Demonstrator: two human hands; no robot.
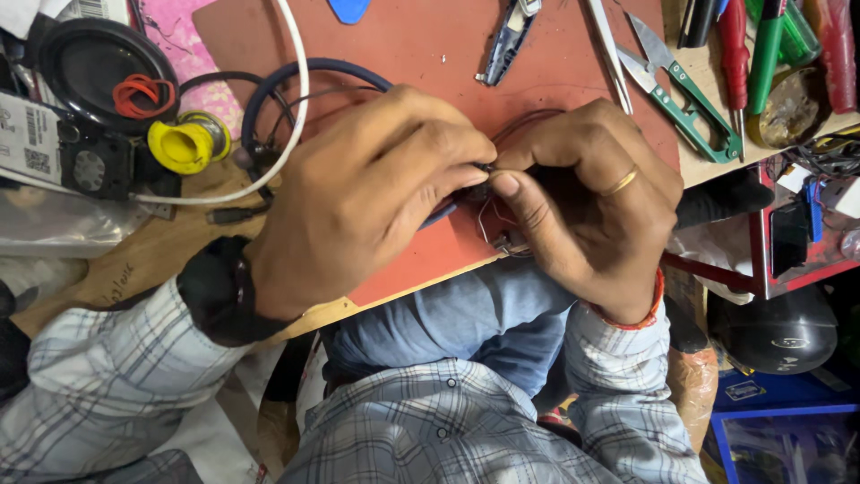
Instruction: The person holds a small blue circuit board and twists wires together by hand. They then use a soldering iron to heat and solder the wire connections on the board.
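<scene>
My left hand (367, 193) and my right hand (587, 202) meet fingertip to fingertip over the red-brown mat (421, 45). Together they pinch a small dark part (484, 170) with thin wires (491, 224) trailing from it toward the mat's near edge. A dark blue headband-like cable loop (305, 76) curves out from under my left hand. The part itself is mostly hidden by my fingers. A ring sits on one right finger, and a dark watch is on my left wrist.
Green-handled snips (690, 103), tweezers (609, 45) and small pliers (506, 40) lie at the mat's far side. Screwdrivers (761, 45) stand at the right. A yellow solder spool (184, 143), black round speaker (103, 67) and white cable (291, 108) sit left.
</scene>
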